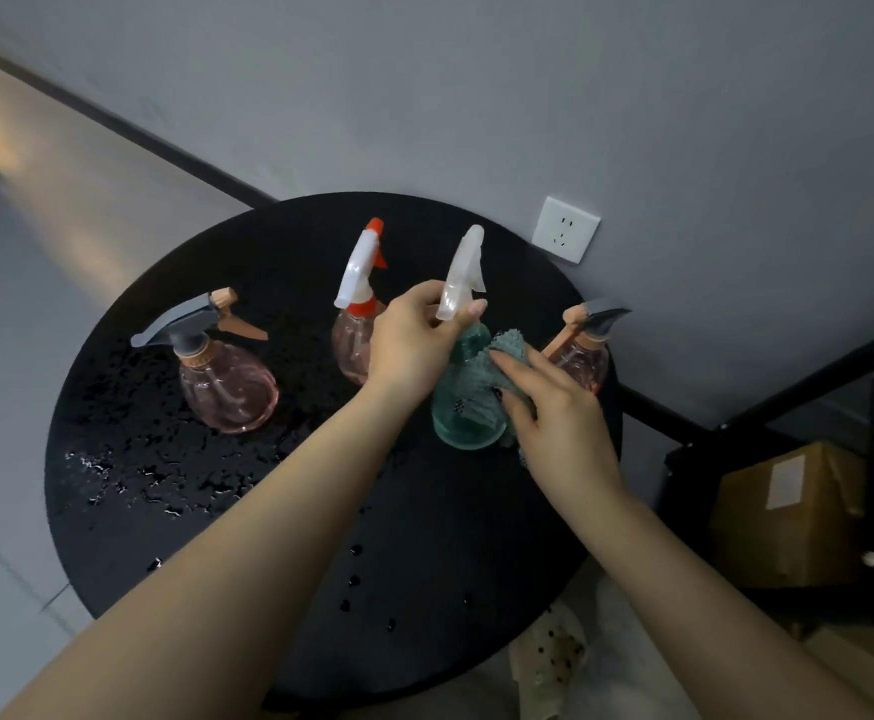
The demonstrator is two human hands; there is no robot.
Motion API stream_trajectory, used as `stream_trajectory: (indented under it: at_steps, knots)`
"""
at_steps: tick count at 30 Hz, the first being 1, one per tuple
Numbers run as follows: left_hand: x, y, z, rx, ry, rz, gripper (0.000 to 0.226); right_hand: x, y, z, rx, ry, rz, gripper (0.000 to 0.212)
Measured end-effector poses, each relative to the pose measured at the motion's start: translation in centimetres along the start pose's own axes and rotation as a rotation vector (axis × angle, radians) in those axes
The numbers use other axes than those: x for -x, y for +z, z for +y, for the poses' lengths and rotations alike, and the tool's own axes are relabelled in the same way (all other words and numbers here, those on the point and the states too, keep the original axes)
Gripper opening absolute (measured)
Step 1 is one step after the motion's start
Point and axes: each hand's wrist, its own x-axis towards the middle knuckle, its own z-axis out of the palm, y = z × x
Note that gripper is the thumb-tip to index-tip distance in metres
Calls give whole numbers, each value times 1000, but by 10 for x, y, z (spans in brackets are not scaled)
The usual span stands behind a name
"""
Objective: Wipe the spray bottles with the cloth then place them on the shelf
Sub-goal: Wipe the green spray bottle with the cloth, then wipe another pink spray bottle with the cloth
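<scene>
The teal spray bottle [468, 407] stands upright on the round black tabletop [424, 537], toward its 2 o'clock edge, long axis vertical, white nozzle aimed at 12 o'clock toward the wall. The left hand [414, 340] pinches its white trigger head [463, 272] from 9 o'clock, while the right hand [554, 407] presses a teal cloth [492, 376] flat-fingered against its 3 o'clock side. Cloth and hand hide much of the body, and the pink bottle [588, 356] at 3 o'clock is partly covered.
</scene>
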Motion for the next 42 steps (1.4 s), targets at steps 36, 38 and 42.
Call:
stream_trajectory:
  at_steps: [36,38,42]
  knots:
    - [55,-113,-62,-296,-214,215,27,10,18,-49,-17,-5,-139,39]
    - [57,-143,-76,-309,-310,282,32,8,30,-63,-51,-37,-146,39]
    - [54,-180,-102,-328,-402,306,53,4,59,-87,-107,-68,-191,39]
